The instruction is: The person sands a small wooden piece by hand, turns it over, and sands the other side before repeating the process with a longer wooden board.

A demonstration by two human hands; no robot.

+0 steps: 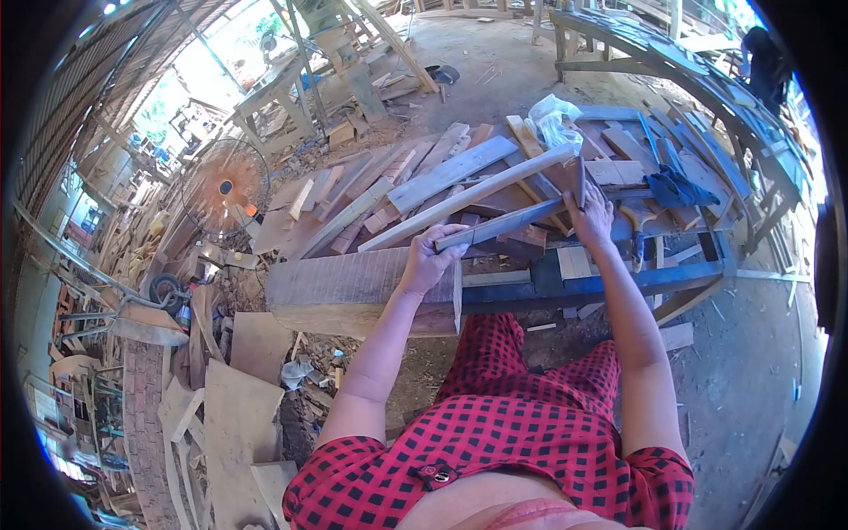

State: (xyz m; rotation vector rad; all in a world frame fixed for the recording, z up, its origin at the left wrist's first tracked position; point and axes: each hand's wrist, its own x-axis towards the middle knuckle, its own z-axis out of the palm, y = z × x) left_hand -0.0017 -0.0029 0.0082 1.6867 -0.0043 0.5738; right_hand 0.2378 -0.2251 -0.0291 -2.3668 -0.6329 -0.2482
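Observation:
A narrow grey wooden strip (503,223) slants across in front of me, above the bench. My left hand (433,258) is closed round its left end, thumb on top. Fingers of my right hand (594,216) wrap the far right end, where a flat brown piece (579,181) stands up at an angle to the strip. Whether the two pieces are joined I cannot tell. Just behind them lies a long pale wooden bar (477,196). A thick wooden beam (353,287) runs beneath my left wrist. Right of my right hand is a tan wooden handle (638,214).
Many loose boards (455,172) cover the bench, with a clear plastic bag (555,122) and a dark blue cloth (680,187) among them. A round fan (225,187) stands at left. Offcuts and plywood sheets (237,433) litter the floor. Another long table (671,57) stands far right.

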